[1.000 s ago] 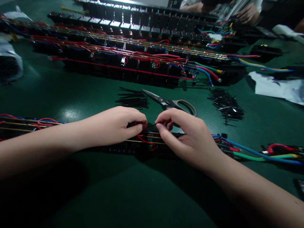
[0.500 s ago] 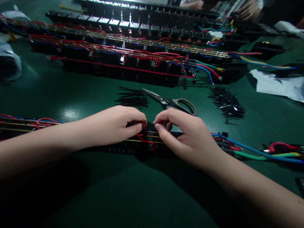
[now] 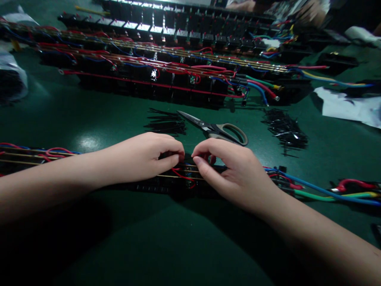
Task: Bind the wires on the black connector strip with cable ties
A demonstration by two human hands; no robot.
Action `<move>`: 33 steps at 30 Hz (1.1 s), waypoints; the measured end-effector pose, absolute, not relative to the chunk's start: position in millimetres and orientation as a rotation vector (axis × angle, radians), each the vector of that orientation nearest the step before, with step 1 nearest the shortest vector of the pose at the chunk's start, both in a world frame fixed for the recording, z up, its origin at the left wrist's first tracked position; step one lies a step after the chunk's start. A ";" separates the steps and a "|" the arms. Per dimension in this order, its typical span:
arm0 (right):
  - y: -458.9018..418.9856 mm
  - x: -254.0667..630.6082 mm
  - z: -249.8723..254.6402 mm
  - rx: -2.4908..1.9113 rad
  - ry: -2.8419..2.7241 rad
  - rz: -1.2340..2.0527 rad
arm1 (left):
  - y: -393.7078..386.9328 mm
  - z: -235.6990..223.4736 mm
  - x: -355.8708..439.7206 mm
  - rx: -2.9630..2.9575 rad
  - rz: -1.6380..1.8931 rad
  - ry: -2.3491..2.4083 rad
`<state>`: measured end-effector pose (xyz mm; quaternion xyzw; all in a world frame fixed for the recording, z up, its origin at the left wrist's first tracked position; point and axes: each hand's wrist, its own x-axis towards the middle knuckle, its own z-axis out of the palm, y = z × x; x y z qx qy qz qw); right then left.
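A long black strip of parts with red, blue, green and yellow wires (image 3: 178, 180) lies across the green table in front of me. My left hand (image 3: 145, 157) and my right hand (image 3: 230, 171) meet over its middle, fingertips nearly touching. Both are closed in a pinch on a thin black cable tie (image 3: 187, 158) held against the wires; most of the tie is hidden by my fingers.
Scissors (image 3: 217, 129) lie just beyond my hands, between two heaps of black cable ties (image 3: 165, 122) (image 3: 284, 129). Several wired strips (image 3: 154, 75) lie in rows at the back. White paper (image 3: 348, 107) is at right. Another person's hands (image 3: 309, 10) show at the top right.
My right hand has slid slightly left, so the gap between the two pinches has closed. The left hand and the strip have stayed put.
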<state>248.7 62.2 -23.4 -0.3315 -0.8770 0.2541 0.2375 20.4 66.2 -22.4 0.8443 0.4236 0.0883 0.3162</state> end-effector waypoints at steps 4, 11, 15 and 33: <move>61.7 249.4 -23.2 -0.933 -2.422 0.707 | 65.5 -22.8 19.5 2.220 0.235 1.110; 60.2 247.8 -22.3 -0.960 -2.376 0.713 | 66.1 -22.9 19.4 2.223 0.249 1.105; 60.4 247.7 -23.1 -0.953 -2.374 0.711 | 66.4 -23.1 19.9 2.220 0.251 1.114; 60.6 247.0 -26.1 -0.942 -2.505 0.693 | 65.3 -23.1 19.1 2.215 0.268 1.102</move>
